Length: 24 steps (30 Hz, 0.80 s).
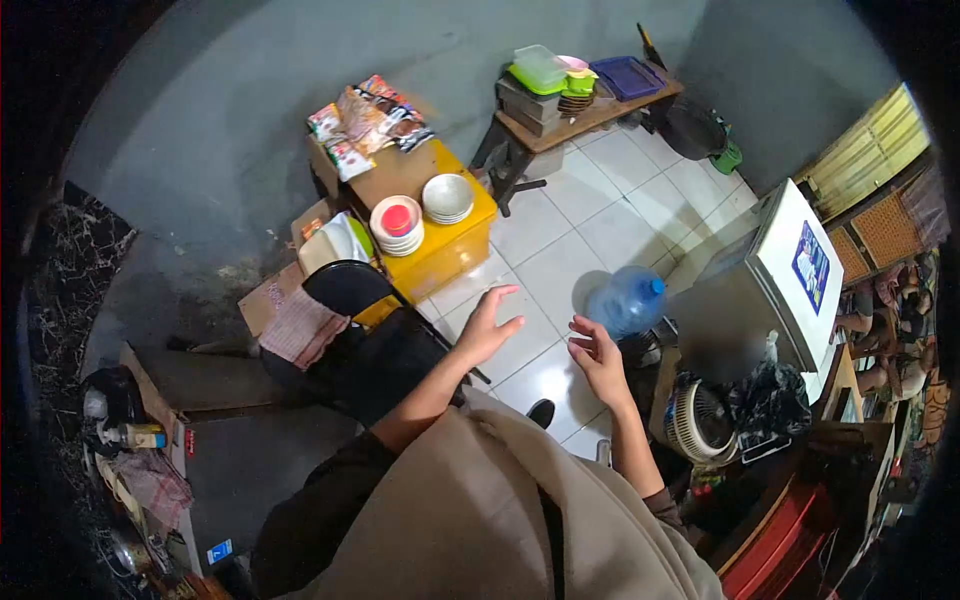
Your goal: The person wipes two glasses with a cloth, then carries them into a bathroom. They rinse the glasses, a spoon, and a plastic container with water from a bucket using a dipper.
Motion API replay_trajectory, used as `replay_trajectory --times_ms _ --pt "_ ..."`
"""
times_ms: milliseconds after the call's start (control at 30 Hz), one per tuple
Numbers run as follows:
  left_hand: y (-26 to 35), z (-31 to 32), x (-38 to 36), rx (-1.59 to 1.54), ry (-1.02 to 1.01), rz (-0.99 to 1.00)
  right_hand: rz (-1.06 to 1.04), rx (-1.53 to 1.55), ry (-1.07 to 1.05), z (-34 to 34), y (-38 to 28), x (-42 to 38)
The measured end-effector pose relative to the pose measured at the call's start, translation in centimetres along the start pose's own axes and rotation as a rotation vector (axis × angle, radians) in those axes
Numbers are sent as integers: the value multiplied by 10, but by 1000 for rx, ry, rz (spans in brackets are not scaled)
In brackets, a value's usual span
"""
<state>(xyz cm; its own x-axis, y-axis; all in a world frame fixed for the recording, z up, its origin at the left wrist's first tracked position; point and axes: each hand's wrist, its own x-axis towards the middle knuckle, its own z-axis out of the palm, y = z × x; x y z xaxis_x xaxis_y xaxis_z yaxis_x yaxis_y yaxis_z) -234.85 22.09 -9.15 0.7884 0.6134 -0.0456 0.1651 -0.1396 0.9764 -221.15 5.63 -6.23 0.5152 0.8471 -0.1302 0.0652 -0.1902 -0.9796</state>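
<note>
My left hand [489, 328] is raised in front of my body, fingers apart, with nothing in it. Facing it across a gap is my right hand [597, 357], also bare, its fingers loosely spread and slightly bent. Just beyond the right hand a large clear blue water jug [628, 303] stands on the white tile floor [545, 270]. To the left of my left hand is a black folding chair [350, 285]. Behind the chair, a yellow table [455, 245] carries a stack of white bowls [448, 200] and another stack with a red item [397, 220] on top.
Snack packets [365, 125] lie on the yellow table's far end. A wooden bench [560, 132] with plastic containers stands at the back. On the right are a small refrigerator [735, 275] and a fan [700, 420]. A dark cabinet [265, 470] stands at left.
</note>
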Motion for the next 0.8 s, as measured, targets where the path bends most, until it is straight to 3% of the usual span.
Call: replay_trajectory --times_ms 100,233,400,467,533,667,767,800 --pt "33 51 29 -59 16 -52 18 80 26 -53 -1 14" --pt "53 63 66 -56 21 -41 -3 228 87 -99 -4 55" --pt "7 37 137 -163 89 -88 -21 264 70 -134 -10 129" --pt "1 25 176 -171 106 -75 40 257 35 -146 -7 171" --pt "6 20 222 -263 181 -248 34 203 29 -160 0 217" --pt "34 8 337 -230 52 -266 92 247 151 -184 -26 298" --pt "42 17 431 -144 -55 -55 45 229 197 -206 -41 347" --pt "42 22 457 -151 -90 -66 49 162 214 -213 -43 359"
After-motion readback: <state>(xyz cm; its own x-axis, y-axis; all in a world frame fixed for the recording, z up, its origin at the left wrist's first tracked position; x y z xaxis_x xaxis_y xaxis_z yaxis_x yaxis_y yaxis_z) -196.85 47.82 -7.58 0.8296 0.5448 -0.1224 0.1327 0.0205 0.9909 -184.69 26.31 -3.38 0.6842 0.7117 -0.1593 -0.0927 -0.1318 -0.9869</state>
